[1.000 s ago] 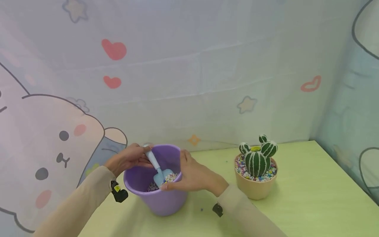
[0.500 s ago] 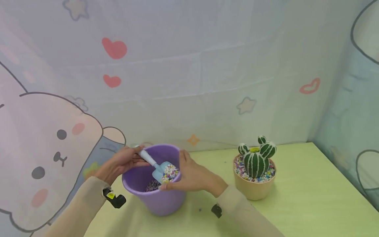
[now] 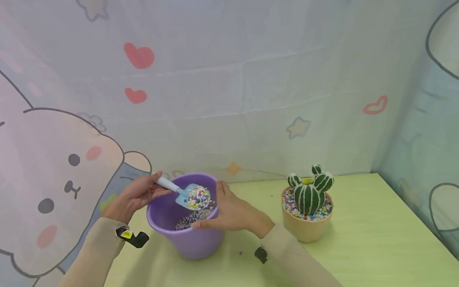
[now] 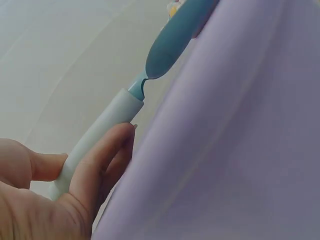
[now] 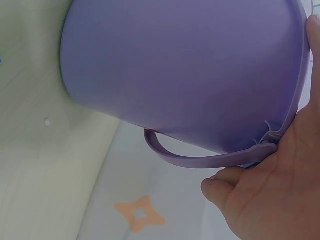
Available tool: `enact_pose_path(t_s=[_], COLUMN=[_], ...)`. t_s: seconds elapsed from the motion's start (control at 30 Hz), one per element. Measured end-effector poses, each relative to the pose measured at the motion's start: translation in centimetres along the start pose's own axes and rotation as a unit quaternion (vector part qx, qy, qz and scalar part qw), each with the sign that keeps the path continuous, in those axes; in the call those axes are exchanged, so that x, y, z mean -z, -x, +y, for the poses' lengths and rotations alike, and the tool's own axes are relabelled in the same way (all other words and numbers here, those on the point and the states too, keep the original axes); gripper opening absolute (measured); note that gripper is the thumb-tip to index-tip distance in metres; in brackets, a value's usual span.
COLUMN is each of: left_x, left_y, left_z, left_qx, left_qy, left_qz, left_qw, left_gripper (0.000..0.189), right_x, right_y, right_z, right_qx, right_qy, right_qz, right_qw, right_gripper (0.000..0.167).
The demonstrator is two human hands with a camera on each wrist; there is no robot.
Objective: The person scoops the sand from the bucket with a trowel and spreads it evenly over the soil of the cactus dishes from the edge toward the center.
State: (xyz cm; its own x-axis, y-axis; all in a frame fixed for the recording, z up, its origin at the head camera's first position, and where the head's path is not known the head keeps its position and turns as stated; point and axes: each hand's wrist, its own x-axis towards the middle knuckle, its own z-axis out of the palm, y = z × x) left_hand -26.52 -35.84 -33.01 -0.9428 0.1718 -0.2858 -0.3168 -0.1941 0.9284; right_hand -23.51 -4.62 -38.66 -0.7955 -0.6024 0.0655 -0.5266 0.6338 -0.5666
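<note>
A small toy shovel (image 3: 167,184) with a whitish handle and light blue blade is pinched by its handle in my left hand (image 3: 134,196). Its blade carries a heap of multicoloured pebbles (image 3: 199,197) above the mouth of a purple bucket (image 3: 195,245). More pebbles (image 3: 190,220) lie inside the bucket. My right hand (image 3: 240,212) holds the bucket's right rim, thumb on the near side. The right wrist view shows the bucket's handle (image 5: 200,162) hanging down beside that hand. From the left wrist, the shovel (image 4: 102,130) appears edge-on, close to the bucket wall (image 4: 210,150).
On the right of the yellow-green table (image 3: 373,239) stands a peach pot (image 3: 306,230) with a striped cactus (image 3: 309,198) in coloured pebbles. A stray dark pebble (image 3: 240,253) lies near the bucket. A printed cloth (image 3: 229,99) hangs behind the table.
My left hand has moved left, raising and levelling the shovel, so its heap of pebbles now shows fully. The right hand stays on the bucket's rim.
</note>
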Motion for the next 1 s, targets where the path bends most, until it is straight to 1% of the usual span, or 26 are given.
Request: enact_pose_path(t_s=[0.17, 0.27, 0.4, 0.53, 0.63, 0.8, 0.9, 1.0], left_x=[0.5, 0.5, 0.5, 0.5, 0.5, 0.3, 0.3, 0.2], left_y=[0.3, 0.4, 0.6, 0.9, 1.1, 1.3, 1.4, 1.5], left_z=[0.1, 0.3, 0.5, 0.6, 0.7, 0.8, 0.8, 0.8], left_qx=[-0.002, -0.005, -0.009, -0.01, -0.013, -0.015, -0.015, -0.014], left_qy=[0.04, 0.06, 0.089, 0.119, 0.132, 0.137, 0.133, 0.131], left_qz=[-0.016, -0.023, -0.026, -0.015, -0.003, 0.002, 0.006, 0.008], left_qw=[0.9991, 0.9979, 0.9956, 0.9928, 0.9912, 0.9905, 0.9909, 0.9912], left_gripper=[0.033, 0.032, 0.031, 0.028, 0.024, 0.022, 0.021, 0.021], right_x=[0.0, 0.1, 0.0, -0.1, -0.1, -0.1, 0.0, 0.2], right_y=[0.1, 0.2, 0.2, 0.2, 0.1, 0.1, 0.1, 0.2], right_z=[0.0, 0.1, 0.1, 0.1, 0.0, 0.0, -0.1, -0.3], right_qx=[-0.004, -0.005, -0.005, -0.002, -0.002, -0.002, -0.001, -0.004], right_qy=[-0.018, -0.026, -0.031, -0.027, -0.021, -0.01, 0.012, 0.049], right_qz=[0.005, 0.007, 0.006, 0.007, 0.007, 0.011, 0.015, 0.017], right_qw=[0.9998, 0.9996, 0.9995, 0.9996, 0.9998, 0.9999, 0.9998, 0.9987], right_gripper=[0.145, 0.145, 0.145, 0.145, 0.144, 0.144, 0.144, 0.144])
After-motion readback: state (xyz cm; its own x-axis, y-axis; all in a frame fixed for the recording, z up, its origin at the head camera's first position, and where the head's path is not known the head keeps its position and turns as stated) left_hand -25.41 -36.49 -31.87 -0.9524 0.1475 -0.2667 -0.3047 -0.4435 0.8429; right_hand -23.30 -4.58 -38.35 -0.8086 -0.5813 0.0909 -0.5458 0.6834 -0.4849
